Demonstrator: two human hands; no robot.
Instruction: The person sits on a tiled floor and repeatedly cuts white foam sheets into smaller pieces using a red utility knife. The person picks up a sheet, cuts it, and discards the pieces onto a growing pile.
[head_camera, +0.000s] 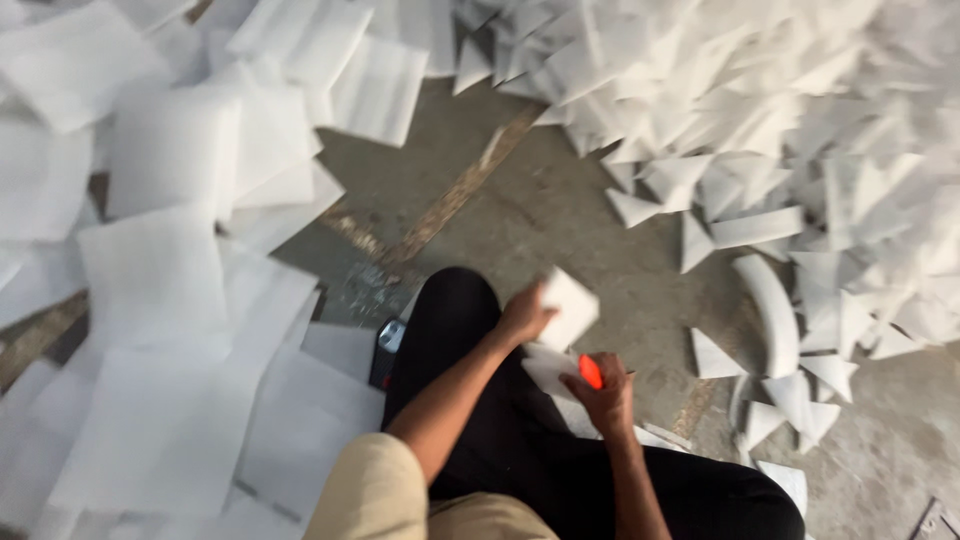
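My left hand (522, 318) holds up a folded white foam sheet (568, 308) above my black-trousered knee (455, 310). My right hand (602, 392) grips a small orange tool (590, 371), close below that sheet. More white foam (548, 368) lies on my lap between the two hands. The picture is motion-blurred, so finer details of the tool are unclear.
Flat square foam sheets (170, 150) are spread over the concrete floor (560, 210) on the left. A big heap of folded triangular foam pieces (760, 110) fills the upper right. A dark small object (388, 345) lies beside my left knee.
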